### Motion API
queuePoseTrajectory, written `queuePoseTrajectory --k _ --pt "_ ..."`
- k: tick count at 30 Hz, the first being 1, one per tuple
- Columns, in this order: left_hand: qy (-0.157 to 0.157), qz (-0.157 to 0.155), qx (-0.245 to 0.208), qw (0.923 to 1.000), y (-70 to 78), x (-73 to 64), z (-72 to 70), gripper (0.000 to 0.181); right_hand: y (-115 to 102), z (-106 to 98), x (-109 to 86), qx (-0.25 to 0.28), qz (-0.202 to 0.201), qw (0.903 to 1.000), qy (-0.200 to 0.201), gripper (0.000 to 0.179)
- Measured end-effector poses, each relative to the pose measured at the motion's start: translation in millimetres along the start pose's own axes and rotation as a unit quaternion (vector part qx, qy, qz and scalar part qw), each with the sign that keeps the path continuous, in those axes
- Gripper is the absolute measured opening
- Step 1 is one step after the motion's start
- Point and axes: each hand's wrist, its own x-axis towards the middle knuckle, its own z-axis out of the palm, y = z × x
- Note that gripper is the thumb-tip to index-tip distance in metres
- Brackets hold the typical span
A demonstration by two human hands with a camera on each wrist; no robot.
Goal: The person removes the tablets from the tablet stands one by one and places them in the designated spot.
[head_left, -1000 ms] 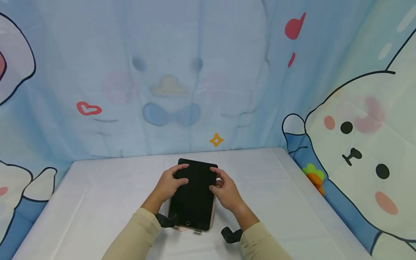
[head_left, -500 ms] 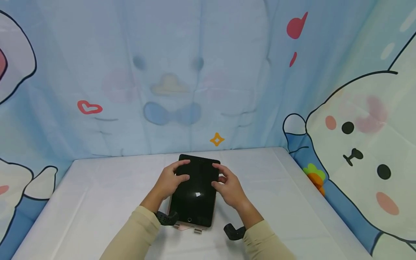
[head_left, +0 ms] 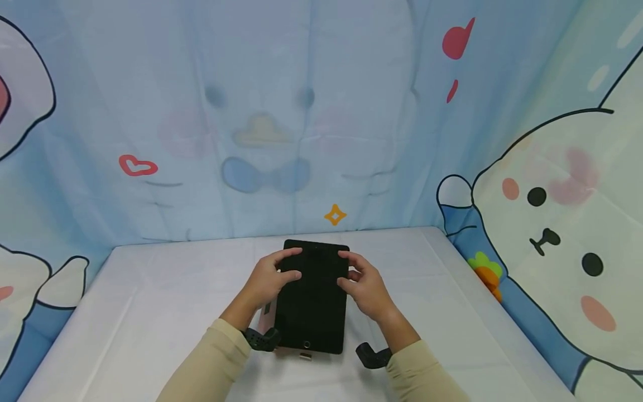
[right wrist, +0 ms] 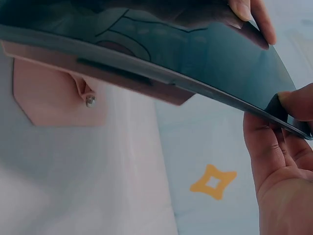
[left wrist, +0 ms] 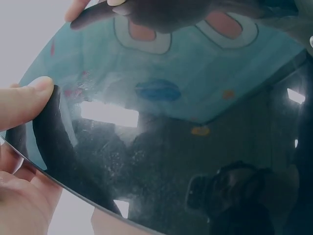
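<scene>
A black tablet (head_left: 311, 301) with a glossy screen and a round home button at its near end is held between both hands. My left hand (head_left: 266, 279) pinches its upper left edge, thumb on the screen and other fingers beneath, as the left wrist view shows. On the opposite edge, my right hand (head_left: 366, 285) grips likewise, with the thumb (right wrist: 296, 103) on top. Under the tablet is a pink stand (right wrist: 54, 93) with a small metal ball on it. Most of this stand is hidden in the head view; its left side sticks out past the tablet.
A white cloth covers the table (head_left: 176, 301). Behind it hangs a blue cartoon curtain (head_left: 261, 84), which continues along the right side with a printed white rabbit (head_left: 562, 223). Black camera mounts (head_left: 373, 355) sit on both wrists.
Both hands have shifted the tablet to the right, after a slight lift and tilt. More of the pink stand now shows at its left.
</scene>
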Motion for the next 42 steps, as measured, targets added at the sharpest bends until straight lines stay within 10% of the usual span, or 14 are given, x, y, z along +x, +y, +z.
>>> queuePoseTrajectory --k 42 --pt "-0.048 -0.007 0.042 0.9980 -1.8 2.3 62.5 0.046 32.9 -69.4 -21.0 -0.011 0.054 0.9982 -0.025 0.056"
